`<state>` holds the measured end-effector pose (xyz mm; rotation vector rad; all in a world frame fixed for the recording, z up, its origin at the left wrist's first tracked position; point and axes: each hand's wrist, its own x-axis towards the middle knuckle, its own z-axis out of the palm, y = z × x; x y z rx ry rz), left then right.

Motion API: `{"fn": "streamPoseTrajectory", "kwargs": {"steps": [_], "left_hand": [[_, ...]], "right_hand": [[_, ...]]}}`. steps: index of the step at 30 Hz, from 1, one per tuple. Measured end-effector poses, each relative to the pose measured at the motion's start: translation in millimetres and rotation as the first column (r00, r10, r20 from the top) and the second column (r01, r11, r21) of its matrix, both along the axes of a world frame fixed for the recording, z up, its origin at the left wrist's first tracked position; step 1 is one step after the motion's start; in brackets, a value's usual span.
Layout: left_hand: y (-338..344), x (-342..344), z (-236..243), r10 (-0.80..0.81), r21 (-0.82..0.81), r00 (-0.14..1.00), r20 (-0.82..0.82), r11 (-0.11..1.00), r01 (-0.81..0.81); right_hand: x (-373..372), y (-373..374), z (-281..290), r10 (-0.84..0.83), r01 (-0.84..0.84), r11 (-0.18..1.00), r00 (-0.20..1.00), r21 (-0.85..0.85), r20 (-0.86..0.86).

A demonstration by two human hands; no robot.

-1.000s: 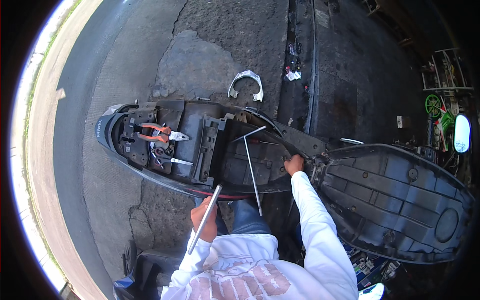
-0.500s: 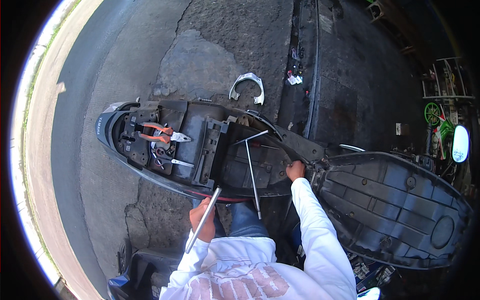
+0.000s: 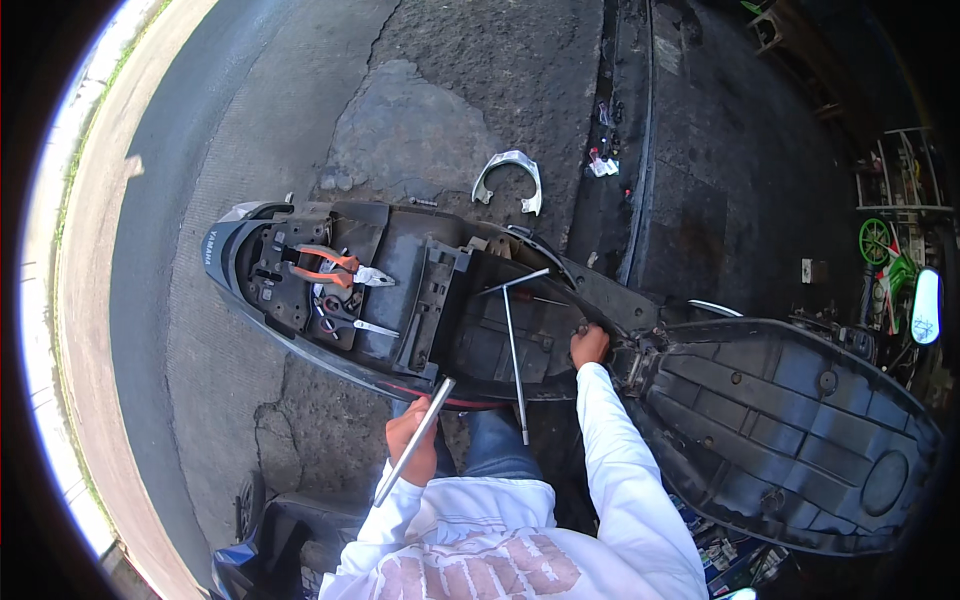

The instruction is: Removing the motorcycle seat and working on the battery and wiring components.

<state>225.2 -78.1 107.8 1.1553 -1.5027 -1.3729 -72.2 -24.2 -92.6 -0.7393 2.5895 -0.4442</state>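
Note:
My left hand [image 3: 409, 440] is closed round a silver metal bar [image 3: 418, 436] beside the near edge of the scooter body [image 3: 330, 365]. Inside the black storage compartment [image 3: 470, 345], at its right end, my right hand [image 3: 590, 345] has its fingers curled down near the hinge. What it pinches is too small to make out. A T-handle wrench [image 3: 515, 360] leans across the compartment, its shaft reaching over the near rim. Orange-handled pliers [image 3: 335, 268] and scissors [image 3: 350, 322] lie on the tail section, left of the compartment.
The opened seat [image 3: 780, 430] extends right from the hinge, underside up. A silver curved grab rail [image 3: 508, 160] lies on the ground beyond the scooter. A screwdriver [image 3: 538, 299] rests in the compartment. Another scooter [image 3: 285, 550] stands at the lower left, and a green motorcycle [image 3: 890, 255] far right.
The whole view has shifted slightly. My right hand has turned a little and moved slightly left within the compartment. My left hand still holds the bar in much the same place.

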Motion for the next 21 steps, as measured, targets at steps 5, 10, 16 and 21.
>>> {"fn": "streamPoseTrajectory", "kwargs": {"steps": [5, 10, 16, 21], "left_hand": [[-1.2, -0.3, -3.3, 0.002, 0.009, 1.000, -0.002, 1.000, -0.002], [-5.8, -4.7, -1.0, 0.016, 0.043, 1.000, -0.001, 0.999, -0.016], [-4.6, 2.1, -10.4, -0.001, 0.020, 0.999, 0.039, 1.000, 0.000], [-2.7, 3.3, -13.6, 0.018, 0.003, 1.000, 0.014, 1.000, -0.018]], "right_hand": [[-28.8, 20.3, -8.5, 0.107, -0.120, 0.986, 0.988, 0.117, 0.111], [-4.9, 11.2, -13.7, -0.040, 0.043, 0.998, 0.996, 0.041, -0.084], [-26.7, 27.6, -23.3, 0.125, -0.136, 0.985, 0.987, 0.110, 0.100], [-3.2, 19.1, -20.2, -0.008, 0.007, 1.000, 0.999, -0.015, -0.054]]}}
